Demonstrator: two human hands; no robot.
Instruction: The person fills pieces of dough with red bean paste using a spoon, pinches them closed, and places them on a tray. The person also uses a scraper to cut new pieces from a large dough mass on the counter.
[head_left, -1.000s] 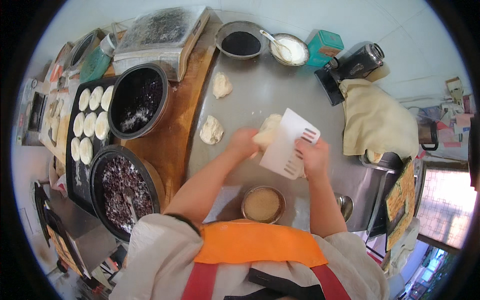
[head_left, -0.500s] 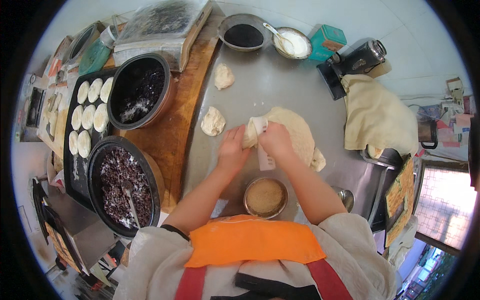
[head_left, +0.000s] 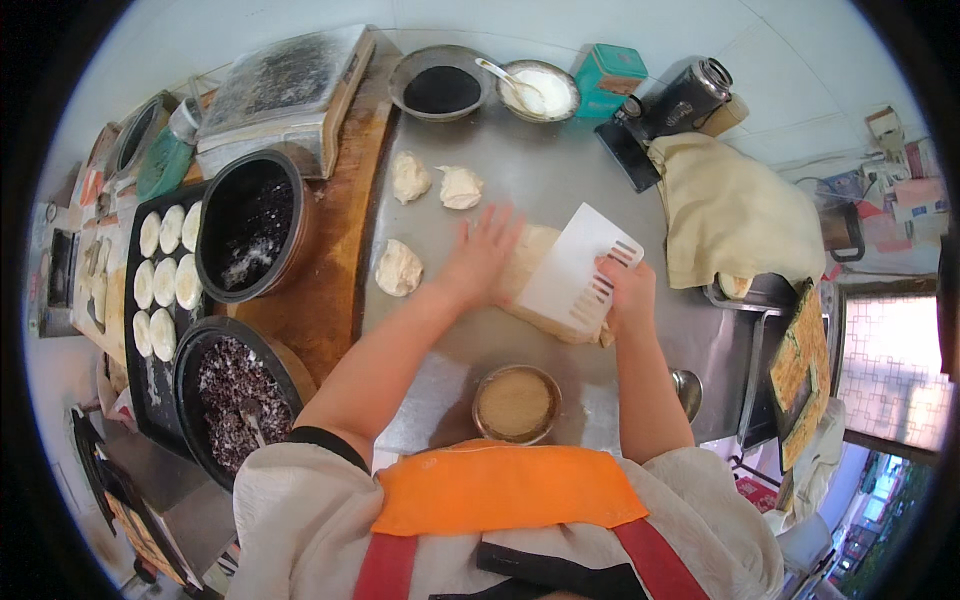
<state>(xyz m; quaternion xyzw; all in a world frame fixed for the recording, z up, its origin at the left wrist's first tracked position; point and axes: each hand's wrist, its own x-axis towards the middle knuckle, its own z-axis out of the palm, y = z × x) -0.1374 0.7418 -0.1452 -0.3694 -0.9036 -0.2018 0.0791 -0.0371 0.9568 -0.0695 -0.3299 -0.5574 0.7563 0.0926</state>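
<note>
white scraper in the right hand, whose thumb and fingers are clenched on its right edge; it slants over the dough, hiding part of it, and whether the two touch i cannot tell. the dough lies flat on the steel table, between the hands. the left hand is released, fingers spread and blurred, at the dough's left edge; it seems to grasp nothing.

half a second ago both hands were together at that edge and two lumps lay on the table. now a third lump sits just beside the upper one, apart from the dough, and the scraper is back over the dough. i read that as one more portion parted off and set aside, much of the dough being undivided.

counted: three lumps, one dough, one scraper; eight buns in view on one black tray; two dark tubs; three filled bowls, one with a white spoon; one green tin; one flask.
</note>
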